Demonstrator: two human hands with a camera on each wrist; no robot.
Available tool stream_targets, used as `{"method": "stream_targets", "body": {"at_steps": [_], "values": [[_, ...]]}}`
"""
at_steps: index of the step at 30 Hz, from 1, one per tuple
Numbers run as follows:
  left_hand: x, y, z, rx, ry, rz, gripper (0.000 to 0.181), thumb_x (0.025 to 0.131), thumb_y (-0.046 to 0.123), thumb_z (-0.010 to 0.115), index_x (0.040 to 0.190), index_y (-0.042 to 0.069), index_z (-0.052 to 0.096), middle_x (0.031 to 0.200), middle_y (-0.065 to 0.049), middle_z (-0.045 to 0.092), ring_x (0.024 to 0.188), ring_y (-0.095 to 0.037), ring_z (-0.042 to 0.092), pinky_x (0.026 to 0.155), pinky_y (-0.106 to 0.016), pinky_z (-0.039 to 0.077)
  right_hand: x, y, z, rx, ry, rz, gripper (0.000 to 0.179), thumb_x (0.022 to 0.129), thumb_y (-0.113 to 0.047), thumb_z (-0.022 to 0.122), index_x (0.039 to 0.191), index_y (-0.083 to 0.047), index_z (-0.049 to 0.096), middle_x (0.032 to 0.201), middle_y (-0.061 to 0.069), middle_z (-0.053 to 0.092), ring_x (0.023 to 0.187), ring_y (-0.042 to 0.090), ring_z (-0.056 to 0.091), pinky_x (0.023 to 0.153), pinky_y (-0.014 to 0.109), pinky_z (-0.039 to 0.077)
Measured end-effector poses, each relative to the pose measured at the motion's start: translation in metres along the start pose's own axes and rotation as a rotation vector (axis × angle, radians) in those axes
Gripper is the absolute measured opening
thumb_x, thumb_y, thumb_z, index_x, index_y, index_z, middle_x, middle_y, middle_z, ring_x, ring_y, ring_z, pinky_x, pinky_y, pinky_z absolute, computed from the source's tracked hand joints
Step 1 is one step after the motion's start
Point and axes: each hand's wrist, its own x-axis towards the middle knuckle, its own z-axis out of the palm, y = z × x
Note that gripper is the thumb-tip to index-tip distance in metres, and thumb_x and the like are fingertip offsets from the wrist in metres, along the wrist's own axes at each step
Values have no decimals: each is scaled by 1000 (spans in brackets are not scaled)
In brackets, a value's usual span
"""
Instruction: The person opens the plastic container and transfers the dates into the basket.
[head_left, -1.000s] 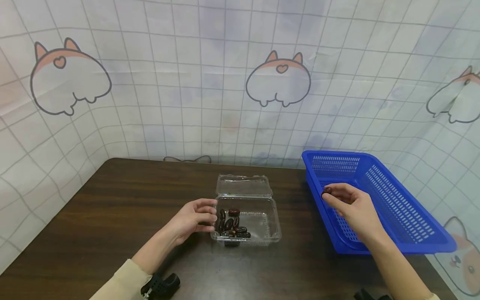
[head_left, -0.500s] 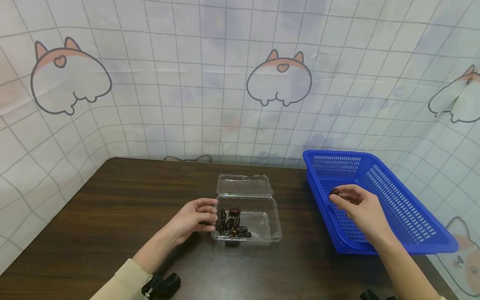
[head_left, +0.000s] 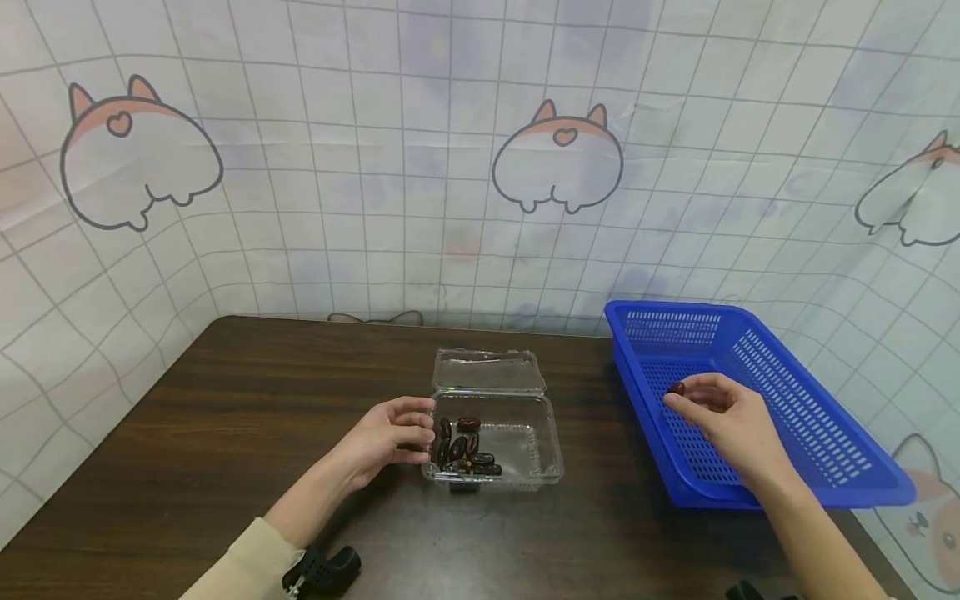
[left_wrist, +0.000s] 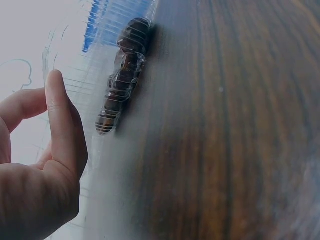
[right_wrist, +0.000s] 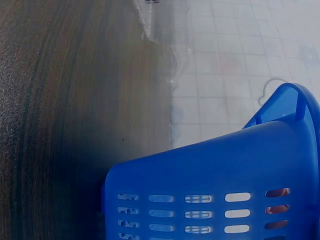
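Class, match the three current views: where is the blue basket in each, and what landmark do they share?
Head: blue basket at right, with the right hand above it.
Left wrist: basket only as a blue patch at the top, left of centre.
Right wrist: basket large at lower right, its slotted wall showing.
Shared landmark: brown tabletop, also here and here.

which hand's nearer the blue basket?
Right. The right hand is over the blue basket, pinching a dark brown piece; the left hand is well away from it, at the left side of the clear container, which stands between that hand and the basket.
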Motion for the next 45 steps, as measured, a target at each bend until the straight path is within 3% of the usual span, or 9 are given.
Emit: {"method": "stream_targets", "body": {"at_steps": [24, 40, 45], "values": [[1, -2, 0, 8, 6, -6, 56, 97, 0, 66, 147, -8, 42, 114, -18, 58, 93, -23, 64, 79, -38, 62, -4, 4, -7, -53, -31, -33, 50, 97, -40, 72, 126, -1, 62, 103, 5, 66, 82, 18, 64, 53, 29, 48], [1, -1, 1, 9, 8, -3, 54, 98, 0, 65, 146, -8, 43, 113, -17, 59, 94, -23, 63, 79, -36, 61, 2, -13, 6, -49, -82, -69, 46, 99, -35, 71, 130, -3, 61, 113, 11, 69, 88, 19, 65, 62, 31, 54], [1, -2, 0, 10, 6, -3, 54, 98, 0, 65, 147, -8, 43, 114, -18, 59, 93, -22, 64, 79, -36, 61, 2, -21, 14, -23, -113, -92, 44, 99, -34, 71, 128, -2, 61, 109, 12, 69, 84, 21, 64, 61, 30, 53]]}}
